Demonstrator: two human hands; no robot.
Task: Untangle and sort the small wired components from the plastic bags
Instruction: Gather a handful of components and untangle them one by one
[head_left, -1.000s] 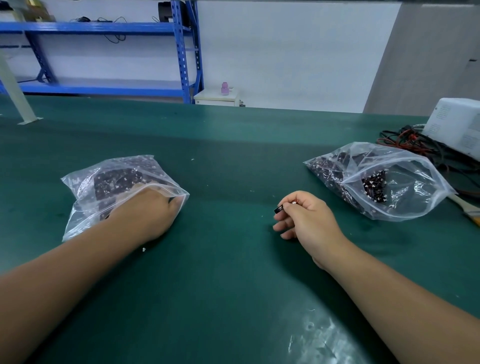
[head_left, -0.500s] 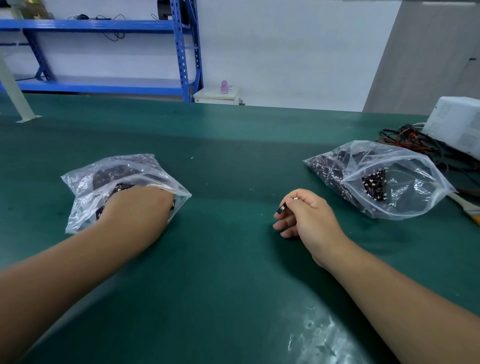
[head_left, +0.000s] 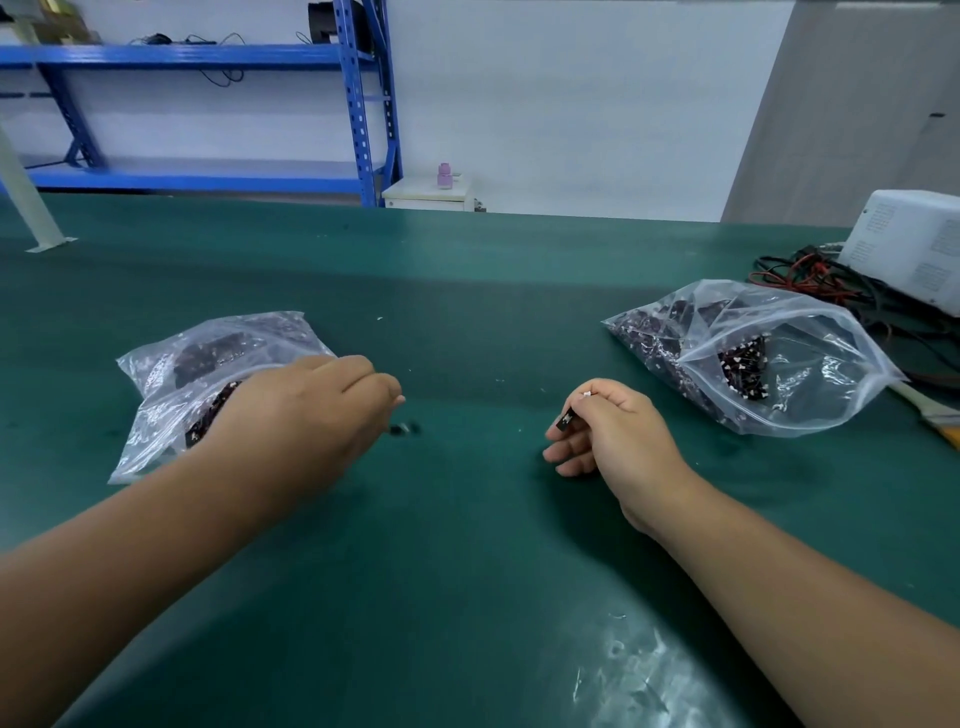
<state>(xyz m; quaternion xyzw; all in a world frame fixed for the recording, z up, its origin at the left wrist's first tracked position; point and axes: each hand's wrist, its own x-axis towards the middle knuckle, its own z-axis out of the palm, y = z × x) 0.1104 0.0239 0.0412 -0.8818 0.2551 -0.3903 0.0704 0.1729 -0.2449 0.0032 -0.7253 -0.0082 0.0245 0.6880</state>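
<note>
Pinching a black component (head_left: 566, 420), the right hand (head_left: 615, 434) rests near the right bag (head_left: 810, 358), cables (head_left: 826, 280) and brush (head_left: 932, 413) beyond. The left hand (head_left: 311, 410) overlaps the left bag (head_left: 171, 384), a blurred dark bit (head_left: 403, 429) at its fingertips (head_left: 397, 400); grip unclear.

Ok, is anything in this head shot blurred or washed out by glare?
Head view: the left hand and the small dark piece just beyond it are motion-smeared; the right hand and its pinched black component look sharp; white glare patches the green table mat near the bottom, and highlights streak the right clear plastic bag.
</note>
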